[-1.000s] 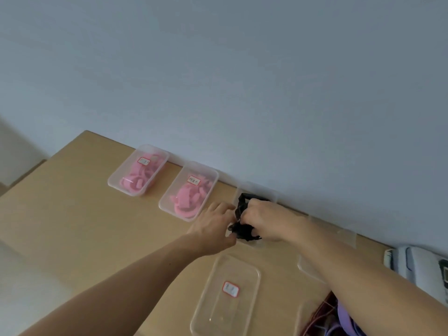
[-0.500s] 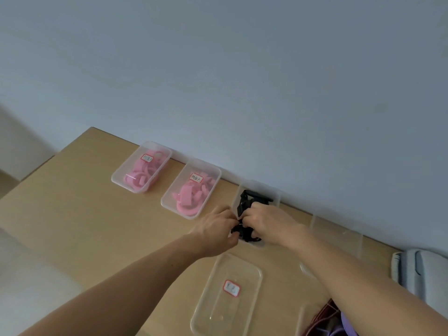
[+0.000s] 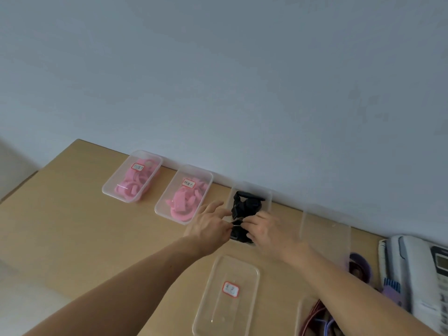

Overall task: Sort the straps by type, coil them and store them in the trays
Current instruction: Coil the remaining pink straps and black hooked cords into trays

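At frame centre, the left hand (image 3: pixel 210 226) and right hand (image 3: pixel 269 230) pinch a black strap (image 3: pixel 238 233) with curled fingertips at the near end of its clear tray (image 3: pixel 268 193); seemingly light, floppy and springy, it wants holding across the coil.

Bare left grip (image 3: pixel 210 227), bare right grip (image 3: pixel 271 235), bare forearms (image 3: pixel 145 270)

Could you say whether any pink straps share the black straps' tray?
No: only black straps show in that tray; the pink straps lie in two trays left of it.
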Demonstrator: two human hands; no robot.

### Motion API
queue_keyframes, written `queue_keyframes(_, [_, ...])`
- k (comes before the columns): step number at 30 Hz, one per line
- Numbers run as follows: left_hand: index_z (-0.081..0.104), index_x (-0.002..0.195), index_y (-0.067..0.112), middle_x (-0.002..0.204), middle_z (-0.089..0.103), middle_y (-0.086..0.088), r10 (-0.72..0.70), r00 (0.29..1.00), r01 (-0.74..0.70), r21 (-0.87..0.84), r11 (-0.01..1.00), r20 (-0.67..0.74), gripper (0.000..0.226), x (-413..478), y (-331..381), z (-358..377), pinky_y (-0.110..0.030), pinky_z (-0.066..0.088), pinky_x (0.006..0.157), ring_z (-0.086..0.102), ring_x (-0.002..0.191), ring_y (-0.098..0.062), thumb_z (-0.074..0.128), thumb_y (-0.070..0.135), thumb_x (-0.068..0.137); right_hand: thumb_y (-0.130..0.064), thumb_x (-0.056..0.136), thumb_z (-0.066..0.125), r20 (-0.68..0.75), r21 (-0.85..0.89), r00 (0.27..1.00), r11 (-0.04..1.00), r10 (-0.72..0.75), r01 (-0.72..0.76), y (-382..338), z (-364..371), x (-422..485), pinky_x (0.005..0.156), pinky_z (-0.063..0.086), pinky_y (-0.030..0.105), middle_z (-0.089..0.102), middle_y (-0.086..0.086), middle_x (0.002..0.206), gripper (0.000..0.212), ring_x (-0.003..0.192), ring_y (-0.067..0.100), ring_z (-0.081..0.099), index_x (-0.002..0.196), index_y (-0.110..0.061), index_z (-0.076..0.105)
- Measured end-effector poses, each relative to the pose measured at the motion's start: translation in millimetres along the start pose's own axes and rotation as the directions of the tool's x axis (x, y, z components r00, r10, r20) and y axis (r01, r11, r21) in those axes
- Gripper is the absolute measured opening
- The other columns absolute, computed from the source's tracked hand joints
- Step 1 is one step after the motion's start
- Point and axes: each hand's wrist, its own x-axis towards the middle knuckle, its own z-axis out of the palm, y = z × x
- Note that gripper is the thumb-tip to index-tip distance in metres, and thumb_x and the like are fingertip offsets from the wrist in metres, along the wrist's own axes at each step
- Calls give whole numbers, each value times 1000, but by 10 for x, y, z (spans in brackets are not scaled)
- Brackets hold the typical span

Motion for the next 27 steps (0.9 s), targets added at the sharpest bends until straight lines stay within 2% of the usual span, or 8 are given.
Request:
queue_keyframes(3, [67,124,36,147,47,11,-21,997,20,16,1000,71,34,19,-5,-24,-39,19,119,24,145,-21,42,40,101,-28,102,45,13,15,998,998,61,-61,-27,68,-44,107,39,37,53,2,143,41,125,26,50,139,-14,53])
queue_keyframes(6, [65,127,31,149,45,8,-9,993,5,43,999,115,38,50,12,-91,-41,20,118,22,146,-21,39,38,101,-33,103,41,14,32,995,994,102,-103,-96,41,-54,115,28,32,44,1,152,45,136,22,41,144,-15,48])
queue_keyframes(10, [51,140,29,152,41,4,20,998,-21,11,1000,51,43,26,25,-177,-41,18,120,20,147,-23,39,34,100,-26,97,57,-147,62,974,985,170,-162,-260,-99,-141,112,35,40,46,8,150,44,138,27,44,137,-9,56])
queue_keyframes(14, [40,146,27,159,29,1,29,999,-27,-64,998,32,50,-132,-25,-241,-41,9,123,12,148,-24,45,31,97,-30,100,50,-138,105,926,935,352,-340,-497,-203,-269,114,29,38,31,4,159,49,147,21,28,146,-13,45])
queue_keyframes(17, [37,148,26,158,28,0,70,997,-67,-97,993,26,55,-314,-101,-236,-40,11,122,11,148,-22,47,30,95,-33,100,46,-129,79,876,886,464,-458,-761,-209,-396,113,29,35,30,0,158,51,143,19,30,148,-16,41])
queue_keyframes(22, [38,148,24,158,27,2,165,985,-159,-104,982,58,55,-592,-201,-150,-39,14,121,10,148,-20,49,31,94,-28,97,48,-98,212,734,735,672,-645,-1250,-71,-564,98,44,33,51,-1,138,42,124,19,46,137,-16,52])
queue_keyframes(25, [41,146,24,158,27,2,203,974,-188,-148,971,99,54,-761,-235,-69,-38,17,120,10,148,-19,50,30,94,-38,94,48,33,226,572,551,820,-803,-1518,81,-622,89,48,37,56,4,125,42,113,23,51,129,-16,52])
queue_keyframes(27, [43,145,23,156,30,2,208,969,-180,-191,965,137,52,-844,-248,-20,-37,22,118,14,146,-18,50,29,94,-53,90,48,141,212,448,415,883,-885,-1676,208,-633,85,46,37,55,5,122,55,112,26,52,130,-15,49])
